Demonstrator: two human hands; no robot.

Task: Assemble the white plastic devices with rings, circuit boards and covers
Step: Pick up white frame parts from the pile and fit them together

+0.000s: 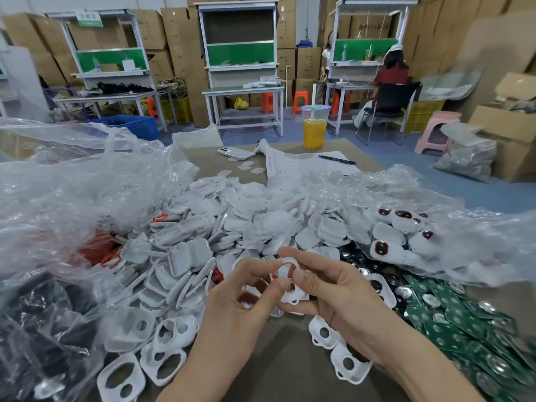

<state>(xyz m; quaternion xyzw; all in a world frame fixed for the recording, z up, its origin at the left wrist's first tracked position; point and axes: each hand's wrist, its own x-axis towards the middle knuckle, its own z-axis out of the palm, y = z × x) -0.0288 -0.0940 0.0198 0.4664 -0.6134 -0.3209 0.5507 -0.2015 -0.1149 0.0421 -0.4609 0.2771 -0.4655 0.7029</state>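
A white plastic housing is held up at the centre of the view, clasped by the curled fingers and thumb of the right hand. A red ring at the housing's upper opening is pinched between the forefinger and thumb of the left hand. To the left of the grip, more red rings are seen inside a crumpled clear bag. Beyond the grip, white covers are heaped loose. To the right and beyond, finished devices are held in another clear bag. To the right, green circuit boards are piled. Below the grip, empty housings are scattered on the brown table. Far beyond, orange drink is contained in a lidded cup.
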